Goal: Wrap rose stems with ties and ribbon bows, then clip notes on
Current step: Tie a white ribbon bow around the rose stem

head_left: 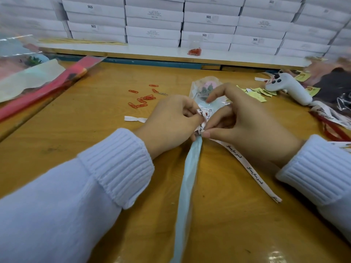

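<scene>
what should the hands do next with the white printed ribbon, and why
Probably pull the loop snug into a bow: the left hand pinches a loop of the white printed ribbon, the right hand pinches it at the pale blue paper-wrapped stem, and one tail lies slack; no bow shows yet.

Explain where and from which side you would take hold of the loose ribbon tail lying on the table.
Probably pinch the ribbon tail near its free end, from the right: it lies flat on the table, angling away from the blue stem, so that end is unobstructed.
</scene>
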Motion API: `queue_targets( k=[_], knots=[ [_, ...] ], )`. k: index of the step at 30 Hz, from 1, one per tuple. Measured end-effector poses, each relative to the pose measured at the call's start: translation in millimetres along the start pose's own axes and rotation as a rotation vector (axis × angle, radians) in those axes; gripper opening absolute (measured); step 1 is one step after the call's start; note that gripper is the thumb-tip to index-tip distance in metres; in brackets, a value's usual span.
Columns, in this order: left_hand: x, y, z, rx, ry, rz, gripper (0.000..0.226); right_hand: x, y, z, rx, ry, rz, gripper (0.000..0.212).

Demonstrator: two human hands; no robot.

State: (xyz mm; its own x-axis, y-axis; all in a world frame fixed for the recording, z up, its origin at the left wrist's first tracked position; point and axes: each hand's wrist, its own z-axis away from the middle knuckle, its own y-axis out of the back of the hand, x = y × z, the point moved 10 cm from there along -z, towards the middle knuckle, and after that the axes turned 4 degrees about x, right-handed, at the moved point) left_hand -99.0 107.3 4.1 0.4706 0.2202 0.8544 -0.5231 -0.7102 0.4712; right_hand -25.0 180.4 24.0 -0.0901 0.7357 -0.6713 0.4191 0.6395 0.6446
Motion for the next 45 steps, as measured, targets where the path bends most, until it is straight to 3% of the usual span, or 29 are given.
queue_targets(
  k=[3, 7, 13, 17, 22, 29, 45],
  knots=[
    [-0.7, -1.5, 0.4, -0.011, 0.014, 0.012, 0.008, 11.0, -3.8, -1.3, -0.003, -0.119, -0.065, 0.056],
    [-2.0, -5.6, 1.7, -0.04, 0.038, 0.027, 0.008, 21.1, -7.6, -1.6, -0.021, -0.235, -0.121, 0.05],
    [-0.1, -2.9, 1.6, -0.011, 0.019, 0.006, 0.006, 15.8, -3.8, -2.6, 0.025, -0.199, -0.022, 0.04],
    [1.1, -1.9, 1.3, -0.002, 0.012, 0.018, 0.007, 18.1, -3.1, -1.4, 0.043, -0.22, -0.131, 0.045],
    [1.4, -0.9, 1.6, -0.004, -0.006, -0.004, 0.005, 22.8, -6.4, -2.4, -0.003, -0.227, -0.087, 0.035],
    [-0.1, -14.0, 6.3, -0.233, -0.004, -0.115, 0.017, 27.8, -7.0, -2.5, -0.032, -0.24, -0.119, 0.029],
    [-5.3, -11.7, 3.4, -0.216, 0.003, -0.118, 0.012, 25.7, -3.6, -2.2, -0.033, -0.226, -0.045, 0.03]
  ],
)
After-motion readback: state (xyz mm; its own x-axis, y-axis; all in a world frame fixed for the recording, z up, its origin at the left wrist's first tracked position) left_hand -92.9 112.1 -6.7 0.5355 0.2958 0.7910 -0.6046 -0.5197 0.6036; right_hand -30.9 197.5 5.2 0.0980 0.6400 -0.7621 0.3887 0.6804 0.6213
